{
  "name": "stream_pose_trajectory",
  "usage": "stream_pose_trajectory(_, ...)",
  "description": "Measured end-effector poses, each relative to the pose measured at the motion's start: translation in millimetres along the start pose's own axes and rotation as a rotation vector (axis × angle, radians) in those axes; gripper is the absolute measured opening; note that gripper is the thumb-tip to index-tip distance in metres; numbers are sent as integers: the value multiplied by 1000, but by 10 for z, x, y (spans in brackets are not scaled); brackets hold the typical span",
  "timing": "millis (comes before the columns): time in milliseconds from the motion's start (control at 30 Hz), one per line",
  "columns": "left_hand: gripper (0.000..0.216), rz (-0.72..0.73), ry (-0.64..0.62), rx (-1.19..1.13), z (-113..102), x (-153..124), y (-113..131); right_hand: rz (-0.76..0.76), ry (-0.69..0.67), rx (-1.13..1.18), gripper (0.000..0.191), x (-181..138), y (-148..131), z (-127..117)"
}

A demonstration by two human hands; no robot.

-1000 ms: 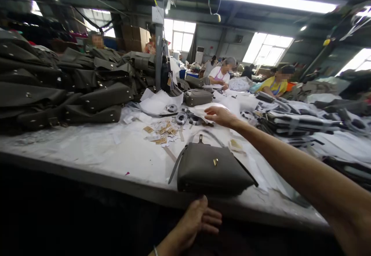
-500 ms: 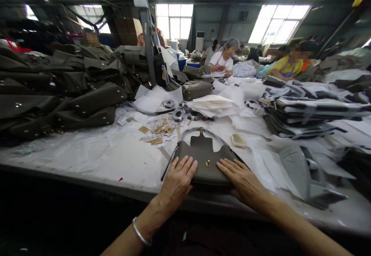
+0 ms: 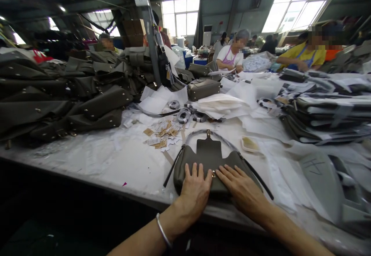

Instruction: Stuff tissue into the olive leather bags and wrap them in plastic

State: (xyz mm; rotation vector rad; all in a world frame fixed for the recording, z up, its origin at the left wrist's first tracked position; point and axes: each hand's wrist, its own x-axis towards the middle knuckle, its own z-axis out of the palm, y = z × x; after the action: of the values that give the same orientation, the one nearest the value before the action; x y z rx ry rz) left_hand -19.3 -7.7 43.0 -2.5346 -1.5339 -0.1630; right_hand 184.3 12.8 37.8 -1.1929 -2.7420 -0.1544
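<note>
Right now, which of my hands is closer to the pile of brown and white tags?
Left: your left hand lies on the gray bag, nearer you and right of the tags; your right hand rests there too, farther right.

Bag [image 3: 213,159] partly hidden behind the hands [image 3: 194,190]

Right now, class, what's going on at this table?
A person's left hand and right hand rest on a dark handbag near the table's front edge, on either side of its gold clasp. The flap is open, pointing away. Scattered tags lie beyond, and more bags are piled to the left.
</note>
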Motion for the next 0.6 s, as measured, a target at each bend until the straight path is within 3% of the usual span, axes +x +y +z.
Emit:
stream_pose_trajectory(100,40,3,195,93,227,-75,35,-35,156,-103,65,-85,-39,143)
stream_pose_trajectory(200,45,86,310,151,255,-259,-43,-122,259,-156,66,-199,-41,198)
stream_pose_trajectory(300,58,161,279,159,171,-489,-169,-162,298,-190,68,-313,17,210)
stream_pose_trajectory(433,69,73,244,138,197,-663,-212,-122,283,-179,59,-345,79,280)
stream_pose_trajectory(533,83,8,246,78,297,-658,-162,-30,199,-87,71,-171,80,359)
stream_pose_trajectory(600,89,2,237,46,326,-633,-138,31,140,-25,69,13,83,406)
